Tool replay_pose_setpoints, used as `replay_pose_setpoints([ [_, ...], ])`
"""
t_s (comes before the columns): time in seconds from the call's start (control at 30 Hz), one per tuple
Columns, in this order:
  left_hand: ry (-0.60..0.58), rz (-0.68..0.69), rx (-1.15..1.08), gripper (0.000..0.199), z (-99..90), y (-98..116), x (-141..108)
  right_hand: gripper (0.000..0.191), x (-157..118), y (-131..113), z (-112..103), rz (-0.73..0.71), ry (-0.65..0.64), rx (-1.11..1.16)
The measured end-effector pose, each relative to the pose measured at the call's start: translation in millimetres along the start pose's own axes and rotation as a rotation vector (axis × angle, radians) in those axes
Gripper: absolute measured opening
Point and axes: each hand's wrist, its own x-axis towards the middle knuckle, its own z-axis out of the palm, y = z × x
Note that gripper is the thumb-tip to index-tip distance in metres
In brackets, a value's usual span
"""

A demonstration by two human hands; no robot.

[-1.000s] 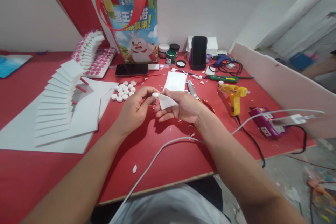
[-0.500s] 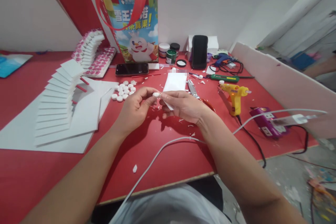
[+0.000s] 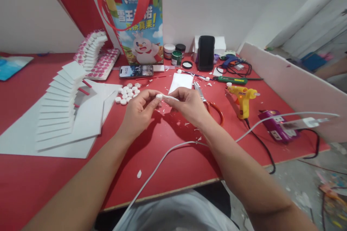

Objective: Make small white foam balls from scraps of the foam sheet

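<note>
Between finger and thumb, my left hand (image 3: 141, 112) pinches a small white round piece (image 3: 159, 96). My right hand (image 3: 187, 104) is closed on a thin white strip (image 3: 172, 97), whose left end meets the round piece. Several white round pieces (image 3: 129, 93) lie in a cluster just left of my left hand. Behind my right hand a white sheet (image 3: 181, 81) rests on the red table (image 3: 168, 158). Scissors with orange handles (image 3: 216, 110) lie just to the right of my right hand.
Stacked white boards (image 3: 56, 104) stand at the left. A yellow glue gun (image 3: 242, 101) and purple box (image 3: 279, 126) sit at the right. A white cable (image 3: 173, 147) crosses the front. Behind are phones (image 3: 136, 71), jars (image 3: 176, 57) and a bag (image 3: 141, 18).
My right hand has turned and shifted slightly, uncovering the scissors' handles. The white strip now points rightward instead of down. The flat phone's screen has lit up.
</note>
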Motion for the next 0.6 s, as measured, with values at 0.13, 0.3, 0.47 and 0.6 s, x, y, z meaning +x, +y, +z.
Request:
replay_pose_setpoints([
  [0.13, 0.065, 0.048, 0.068, 0.02, 5.8, 0.7, -3.9, 0.019, -6.9, 0.4, 9.7, -0.136, 0.127, -0.196],
  [0.3, 0.13, 0.215, 0.25, 0.018, 7.5, 0.7, -9.5, 0.02, -14.7, 1.8, 18.4, -0.338, 0.175, -0.345],
  [0.47, 0.211, 0.353, 0.432, 0.017, 5.7, 0.9, -10.0, 0.021, -17.4, 0.4, 20.8, -0.413, 0.15, -0.36],
  [0.6, 0.206, 0.277, 0.315, 0.018, 7.6, 1.4, -9.1, 0.021, -17.4, -2.6, 20.7, -0.338, 0.184, -0.256],
])
